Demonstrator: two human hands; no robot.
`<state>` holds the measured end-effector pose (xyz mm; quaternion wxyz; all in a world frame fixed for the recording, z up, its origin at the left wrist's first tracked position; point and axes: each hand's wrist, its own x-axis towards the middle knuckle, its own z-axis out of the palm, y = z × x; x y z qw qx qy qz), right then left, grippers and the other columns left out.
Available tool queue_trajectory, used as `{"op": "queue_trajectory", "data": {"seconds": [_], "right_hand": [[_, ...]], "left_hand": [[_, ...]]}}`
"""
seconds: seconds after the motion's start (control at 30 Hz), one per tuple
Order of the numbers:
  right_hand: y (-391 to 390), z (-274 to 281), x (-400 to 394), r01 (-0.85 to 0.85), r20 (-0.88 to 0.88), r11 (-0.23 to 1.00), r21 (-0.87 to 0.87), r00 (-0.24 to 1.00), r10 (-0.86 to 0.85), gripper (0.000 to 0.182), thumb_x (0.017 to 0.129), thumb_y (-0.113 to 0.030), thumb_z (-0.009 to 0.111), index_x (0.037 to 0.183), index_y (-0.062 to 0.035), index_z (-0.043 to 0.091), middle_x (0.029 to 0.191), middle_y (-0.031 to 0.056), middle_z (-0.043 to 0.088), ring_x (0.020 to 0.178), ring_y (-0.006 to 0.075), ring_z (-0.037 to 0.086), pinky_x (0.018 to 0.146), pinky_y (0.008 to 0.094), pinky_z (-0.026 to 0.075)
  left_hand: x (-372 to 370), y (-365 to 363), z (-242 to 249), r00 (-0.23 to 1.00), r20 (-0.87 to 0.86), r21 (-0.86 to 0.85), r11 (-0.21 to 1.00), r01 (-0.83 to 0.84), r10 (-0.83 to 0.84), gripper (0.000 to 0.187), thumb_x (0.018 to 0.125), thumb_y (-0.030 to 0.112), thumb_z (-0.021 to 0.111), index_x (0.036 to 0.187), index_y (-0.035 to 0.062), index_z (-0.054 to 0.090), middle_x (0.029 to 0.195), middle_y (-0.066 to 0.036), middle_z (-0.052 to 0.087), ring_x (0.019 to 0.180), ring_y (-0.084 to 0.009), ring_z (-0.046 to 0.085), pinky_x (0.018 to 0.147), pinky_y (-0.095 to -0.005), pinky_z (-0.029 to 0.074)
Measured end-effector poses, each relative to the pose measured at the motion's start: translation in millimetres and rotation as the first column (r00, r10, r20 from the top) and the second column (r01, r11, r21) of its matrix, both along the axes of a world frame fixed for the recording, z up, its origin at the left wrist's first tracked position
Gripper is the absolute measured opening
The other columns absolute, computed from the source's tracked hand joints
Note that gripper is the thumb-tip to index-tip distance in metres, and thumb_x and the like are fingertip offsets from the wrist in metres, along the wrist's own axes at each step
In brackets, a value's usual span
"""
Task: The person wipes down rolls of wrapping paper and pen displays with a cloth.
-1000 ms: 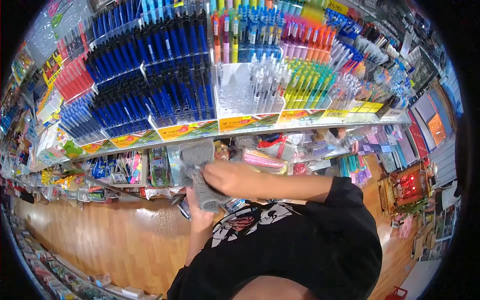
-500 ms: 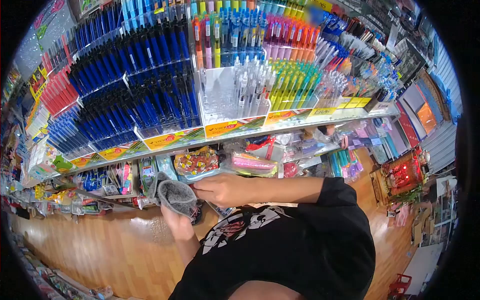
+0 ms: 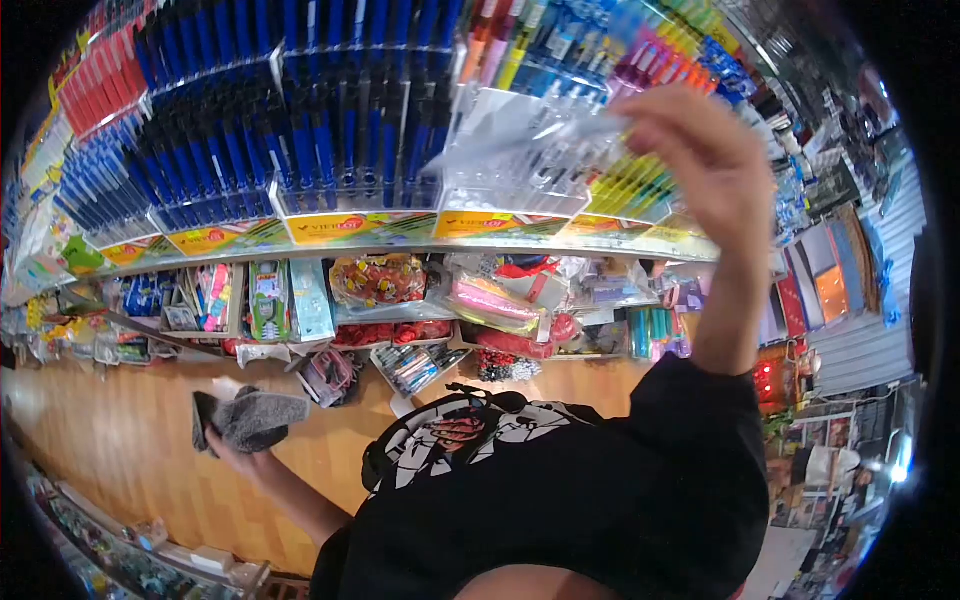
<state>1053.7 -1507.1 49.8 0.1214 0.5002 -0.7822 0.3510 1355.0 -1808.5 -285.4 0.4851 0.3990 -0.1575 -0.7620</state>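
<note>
My left hand [image 3: 235, 455] grips a fuzzy grey cloth [image 3: 265, 418], held low over the wooden floor at the left; the cloth hides most of my fingers. My right hand [image 3: 705, 150] is raised in front of the pen display. Pinched in its fingers is a long pale object [image 3: 530, 143], smeared by motion, so its exact kind does not show. Behind that object are a rack of clear pens [image 3: 570, 165] and a rack of yellow-green pens [image 3: 630, 190]. Blue pens [image 3: 320, 140] with black tops stand in racks to the left.
A shelf edge with orange and yellow labels [image 3: 330, 228] runs below the racks. Under it lie packaged goods [image 3: 500, 300], a yellow patterned bag [image 3: 378, 280] and a box of pens [image 3: 415, 365]. Wooden floor [image 3: 120, 420] stretches below.
My hands have come apart. The left has moved down and left with the grey cloth, while the right has risen to the pen racks and now holds the pale object. The view has shifted.
</note>
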Motion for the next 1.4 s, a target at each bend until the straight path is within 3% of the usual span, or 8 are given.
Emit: {"op": "queue_trajectory", "data": {"seconds": [0.1,0.17,0.27,0.43,0.87,0.93,1.3,1.4], "right_hand": [[2,29,-33,-0.003,-0.058,0.996,0.092,0.998,0.009,0.012,0.078,-0.004,0.053,0.088,-0.0005,0.06,0.08,0.0048,0.059,0.072,0.0125,0.056,0.063,0.0219,0.043],[-5,38,-50,0.046,-0.393,0.929,0.367,0.913,0.11,0.013,0.08,-0.004,0.052,0.089,0.0029,0.058,0.083,0.0073,0.057,0.07,0.0117,0.053,0.059,0.0214,0.042],[-24,32,-63,0.073,-0.336,0.878,0.472,0.936,0.103,0.012,0.081,-0.006,0.052,0.087,0.0026,0.057,0.08,0.0065,0.056,0.068,0.0126,0.053,0.057,0.0219,0.04],[-47,20,-75,0.08,-0.402,0.859,0.505,0.903,0.153,0.014,0.077,-0.011,0.054,0.08,0.0017,0.057,0.071,0.0123,0.053,0.063,0.0285,0.051,0.057,0.033,0.039],[-58,4,-93,0.026,-0.278,0.784,0.62,0.942,0.188,0.01,0.073,-0.004,0.053,0.08,0.0003,0.059,0.08,0.011,0.058,0.073,0.0292,0.055,0.064,0.0344,0.043],[-58,-6,-101,0.001,-0.388,0.76,0.649,0.861,0.33,0.011,0.071,-0.001,0.053,0.08,0.0004,0.059,0.08,0.0118,0.058,0.077,0.0288,0.056,0.067,0.0353,0.043],[-72,-7,-87,0.235,-0.553,0.658,0.715,0.766,0.327,0.011,0.07,-0.004,0.057,0.08,-0.0013,0.056,0.082,0.0107,0.055,0.078,0.0274,0.054,0.067,0.0342,0.044],[-74,-6,-95,-0.004,-0.446,0.739,0.674,0.795,0.411,0.009,0.07,-0.006,0.058,0.074,-0.0004,0.052,0.079,0.0101,0.052,0.076,0.0271,0.053,0.065,0.0341,0.043]], "left_hand": [[20,-5,-20,1.0,-0.006,0.058,0.998,-0.026,0.026,0.043,0.083,0.034,0.035,0.112,0.0027,0.043,0.104,-0.015,0.052,0.094,-0.0326,0.052,0.083,-0.0468,0.043],[11,2,-20,0.996,0.008,0.068,0.994,-0.088,0.088,0.043,0.083,0.034,0.035,0.111,0.0029,0.043,0.102,-0.016,0.052,0.092,-0.0342,0.052,0.081,-0.0473,0.044],[-7,8,-36,0.998,-0.004,0.155,0.986,-0.064,0.065,0.04,0.083,0.034,0.035,0.109,0.0042,0.045,0.1,-0.016,0.053,0.091,-0.035,0.052,0.079,-0.0472,0.044],[-25,15,-59,0.995,-0.103,0.225,0.974,0.027,-0.004,0.038,0.083,0.034,0.04,0.107,0.0056,0.046,0.101,-0.014,0.053,0.092,-0.0316,0.052,0.081,-0.0464,0.042],[-7,-6,-40,0.989,0.082,0.197,0.97,-0.139,0.125,0.042,0.085,0.033,0.037,0.113,0.003,0.042,0.112,-0.015,0.048,0.102,-0.0326,0.047,0.087,-0.0478,0.039],[-7,-5,-39,0.994,0.024,0.215,0.97,-0.113,0.111,0.042,0.085,0.034,0.037,0.113,0.0031,0.042,0.112,-0.015,0.048,0.102,-0.0326,0.047,0.087,-0.0481,0.039],[4,5,-51,0.992,-0.018,0.211,0.97,-0.119,0.126,0.04,0.086,0.034,0.037,0.112,0.0048,0.044,0.111,-0.014,0.049,0.101,-0.0321,0.047,0.088,-0.0475,0.038],[12,5,-41,0.987,-0.017,0.175,0.972,-0.154,0.16,0.038,0.085,0.032,0.037,0.109,0.0039,0.046,0.108,-0.015,0.05,0.1,-0.0321,0.048,0.087,-0.048,0.039]]}}
